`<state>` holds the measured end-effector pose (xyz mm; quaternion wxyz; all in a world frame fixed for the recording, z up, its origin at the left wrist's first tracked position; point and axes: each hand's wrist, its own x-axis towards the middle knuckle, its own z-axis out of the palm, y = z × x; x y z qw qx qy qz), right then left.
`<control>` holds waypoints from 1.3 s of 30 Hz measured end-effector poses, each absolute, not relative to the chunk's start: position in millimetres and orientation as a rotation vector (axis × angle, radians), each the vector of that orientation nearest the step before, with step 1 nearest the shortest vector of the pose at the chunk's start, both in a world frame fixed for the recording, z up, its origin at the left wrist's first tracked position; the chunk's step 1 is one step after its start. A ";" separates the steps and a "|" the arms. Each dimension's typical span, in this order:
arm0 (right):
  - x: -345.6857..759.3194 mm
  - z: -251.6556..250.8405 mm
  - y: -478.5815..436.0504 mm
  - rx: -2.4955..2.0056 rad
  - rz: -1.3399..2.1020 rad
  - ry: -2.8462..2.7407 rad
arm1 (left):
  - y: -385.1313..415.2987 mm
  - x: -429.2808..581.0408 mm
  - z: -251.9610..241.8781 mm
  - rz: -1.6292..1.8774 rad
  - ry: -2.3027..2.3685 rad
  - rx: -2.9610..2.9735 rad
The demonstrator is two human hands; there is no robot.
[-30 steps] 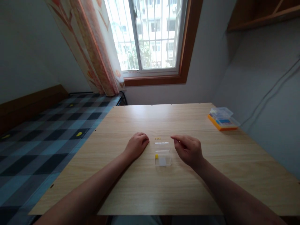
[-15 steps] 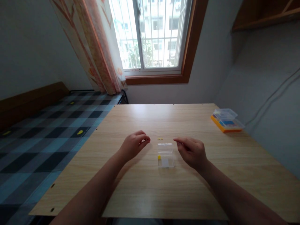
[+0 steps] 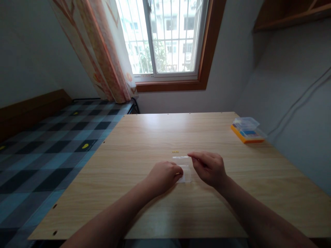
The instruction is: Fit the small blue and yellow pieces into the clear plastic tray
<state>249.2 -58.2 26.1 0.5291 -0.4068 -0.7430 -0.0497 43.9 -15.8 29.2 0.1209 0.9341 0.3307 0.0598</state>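
Note:
My left hand (image 3: 164, 176) is over the left part of a small clear plastic box (image 3: 188, 176). Its fingers are bent together at the box, and whatever they hold is hidden. The box lies open, its clear lid (image 3: 183, 160) folded out on the far side. Inside is a pale square patch. Just right of the lid, my right hand (image 3: 209, 169) is closed with the index finger pointing left; anything at its fingertips is too small to make out. Several tiny yellow pieces (image 3: 175, 152) lie in a row beyond the lid.
These things are on a light wooden table (image 3: 144, 137). At its far right stands an orange-based case (image 3: 244, 137) with a clear lid and blue contents. A bed with a checked cover (image 3: 51, 137) borders the left side; the window is behind.
My left hand has moved right and nearer, from beside the yellow row to the box, and now covers the yellow block at the box's left. My right hand has stayed nearly still.

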 end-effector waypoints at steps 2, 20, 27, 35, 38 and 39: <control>248.8 25.9 -58.8 -0.952 -0.109 -1.781 | -15.7 45.4 27.6 0.157 0.996 2.734; 259.0 26.5 -54.4 -0.853 0.062 -2.032 | 5.3 11.9 47.9 0.111 0.847 2.648; 258.3 22.7 -52.9 -1.102 0.466 -2.493 | 9.0 3.9 48.1 0.049 0.809 2.706; 255.1 17.7 -52.3 -1.227 0.531 -2.549 | 6.5 6.4 35.9 0.066 0.835 2.759; 254.2 15.2 -52.2 -1.248 0.523 -2.545 | 6.0 7.7 34.9 0.053 0.863 2.766; 253.9 14.4 -52.1 -1.256 0.510 -2.547 | 5.8 8.2 34.3 0.057 0.867 2.765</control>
